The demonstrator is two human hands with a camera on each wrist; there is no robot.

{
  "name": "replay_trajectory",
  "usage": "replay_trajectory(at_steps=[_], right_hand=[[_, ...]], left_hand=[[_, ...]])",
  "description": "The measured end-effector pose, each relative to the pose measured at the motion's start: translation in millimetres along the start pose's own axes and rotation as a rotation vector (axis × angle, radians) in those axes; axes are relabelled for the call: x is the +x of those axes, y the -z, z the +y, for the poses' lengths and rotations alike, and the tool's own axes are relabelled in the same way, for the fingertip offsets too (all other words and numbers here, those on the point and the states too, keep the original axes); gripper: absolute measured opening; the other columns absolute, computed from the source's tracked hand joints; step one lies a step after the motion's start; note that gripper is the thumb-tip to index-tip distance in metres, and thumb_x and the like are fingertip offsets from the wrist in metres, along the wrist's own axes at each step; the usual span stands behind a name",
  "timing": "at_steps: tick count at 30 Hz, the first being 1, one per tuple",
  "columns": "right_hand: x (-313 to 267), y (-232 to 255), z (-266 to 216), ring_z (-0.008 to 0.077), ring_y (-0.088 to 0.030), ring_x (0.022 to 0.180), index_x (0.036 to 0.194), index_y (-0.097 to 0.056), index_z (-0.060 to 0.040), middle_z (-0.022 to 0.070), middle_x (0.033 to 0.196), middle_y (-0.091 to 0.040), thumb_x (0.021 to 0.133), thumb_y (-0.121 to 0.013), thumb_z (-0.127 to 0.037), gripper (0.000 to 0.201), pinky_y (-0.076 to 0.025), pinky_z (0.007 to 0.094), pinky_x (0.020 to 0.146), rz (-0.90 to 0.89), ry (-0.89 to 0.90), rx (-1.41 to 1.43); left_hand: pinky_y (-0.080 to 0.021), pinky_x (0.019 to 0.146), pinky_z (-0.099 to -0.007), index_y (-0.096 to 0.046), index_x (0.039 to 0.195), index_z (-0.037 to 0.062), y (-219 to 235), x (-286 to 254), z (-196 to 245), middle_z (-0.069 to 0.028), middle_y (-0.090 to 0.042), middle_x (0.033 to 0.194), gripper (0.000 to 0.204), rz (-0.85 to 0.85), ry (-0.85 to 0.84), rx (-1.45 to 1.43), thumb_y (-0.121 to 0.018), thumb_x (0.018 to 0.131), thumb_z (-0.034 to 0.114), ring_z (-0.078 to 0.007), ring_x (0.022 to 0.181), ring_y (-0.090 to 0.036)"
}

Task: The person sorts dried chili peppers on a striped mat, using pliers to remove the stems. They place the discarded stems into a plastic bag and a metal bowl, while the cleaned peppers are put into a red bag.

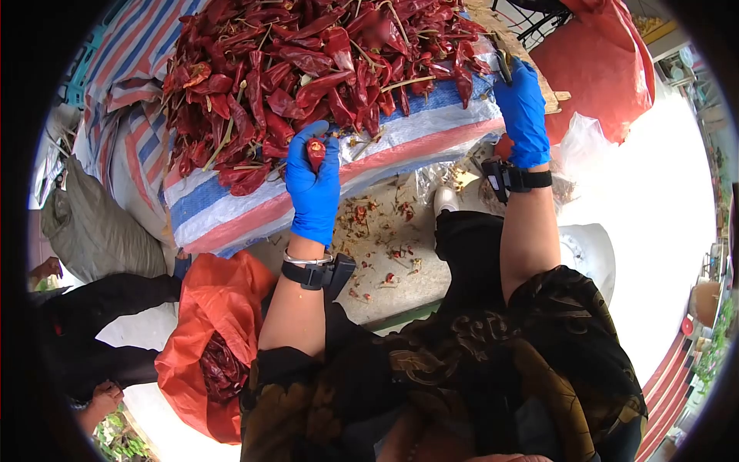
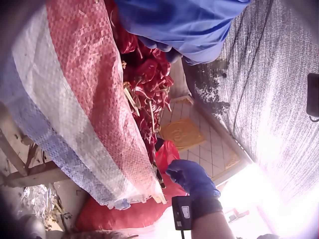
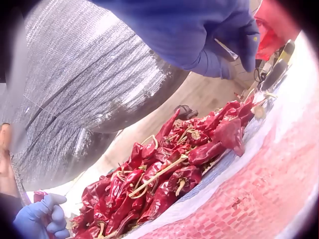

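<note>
My left hand (image 1: 312, 185), in a blue glove, pinches a dried red chili (image 1: 315, 154) upright at the near edge of the heap; its pale broken end faces up. A large heap of dried red chilies (image 1: 308, 69), many with stems, lies on a striped woven sheet (image 1: 431, 142). Off the heap's right end is my right hand (image 1: 525, 115), also gloved in blue, its fingers loosely bent. Right by its fingertips lies a hand tool with dark and yellowish handles (image 3: 279, 64). In the left wrist view my left glove (image 2: 184, 25) hides the chili.
A red sack (image 1: 593, 69) stands behind my right hand. An orange-red bag (image 1: 223, 308) holding chilies is at lower left, close to another person's dark-clothed legs (image 1: 108, 308). Stem scraps (image 1: 392, 254) litter the floor. A grey-green sack (image 1: 100, 223) stands left of the sheet.
</note>
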State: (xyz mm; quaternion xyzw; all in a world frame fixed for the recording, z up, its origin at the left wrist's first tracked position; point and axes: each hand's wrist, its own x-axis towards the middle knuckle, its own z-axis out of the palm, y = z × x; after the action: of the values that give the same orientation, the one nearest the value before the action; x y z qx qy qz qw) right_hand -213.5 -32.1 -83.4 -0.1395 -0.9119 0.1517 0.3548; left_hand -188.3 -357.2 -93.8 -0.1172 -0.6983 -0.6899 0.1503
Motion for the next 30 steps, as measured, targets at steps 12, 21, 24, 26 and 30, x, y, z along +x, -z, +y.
replay_trajectory(at_steps=[12,21,24,26,30], right_hand=[[-4,4,-50,0.0291,-0.061,0.073,0.102,-0.058,0.0004,0.0164,0.084,-0.063,0.078,-0.055,-0.010,0.026,-0.045,0.0366,0.064,-0.185,-0.080,0.244],[-46,11,-142,0.0116,-0.058,0.088,0.118,-0.052,-0.0003,0.0065,0.102,-0.061,0.081,-0.063,-0.004,0.038,-0.047,0.0244,0.079,-0.773,-0.320,1.397],[-60,19,-166,0.0110,-0.057,0.090,0.123,-0.048,-0.0015,0.0056,0.103,-0.060,0.082,-0.060,-0.001,0.044,-0.046,0.0243,0.081,-0.933,-0.131,1.426],[-62,18,-164,0.0109,-0.057,0.090,0.124,-0.048,-0.0019,0.0050,0.102,-0.060,0.082,-0.060,-0.002,0.043,-0.045,0.0244,0.081,-0.997,-0.122,1.396],[-50,16,-155,0.0103,-0.056,0.090,0.122,-0.050,-0.0033,0.0030,0.096,-0.060,0.085,-0.058,-0.007,0.038,-0.044,0.0247,0.082,-0.895,-0.114,1.326]], left_hand=[[-0.043,0.075,-0.0212,-0.057,0.105,0.0052,3,-3,-6,0.0012,-0.056,0.091,0.022,-0.027,0.077,-0.130,-0.060,0.084,0.003,-0.0060,0.079,-0.049],[-0.045,0.071,-0.0207,-0.052,0.112,0.0046,-6,-2,9,0.0008,-0.057,0.092,0.036,-0.134,0.222,-0.501,-0.067,0.079,0.007,-0.0065,0.078,-0.052],[-0.045,0.070,-0.0207,-0.053,0.112,0.0048,-4,-1,10,0.0002,-0.058,0.093,0.036,-0.158,0.288,-0.526,-0.067,0.079,0.010,-0.0062,0.077,-0.052],[-0.046,0.069,-0.0208,-0.054,0.111,0.0062,-1,0,16,-0.0003,-0.059,0.095,0.032,-0.183,0.331,-0.567,-0.065,0.081,0.012,-0.0062,0.076,-0.053],[-0.047,0.073,-0.0230,-0.055,0.106,0.0060,9,2,10,-0.0045,-0.062,0.095,0.021,-0.085,0.453,-0.368,-0.058,0.087,0.014,-0.0095,0.076,-0.055]])
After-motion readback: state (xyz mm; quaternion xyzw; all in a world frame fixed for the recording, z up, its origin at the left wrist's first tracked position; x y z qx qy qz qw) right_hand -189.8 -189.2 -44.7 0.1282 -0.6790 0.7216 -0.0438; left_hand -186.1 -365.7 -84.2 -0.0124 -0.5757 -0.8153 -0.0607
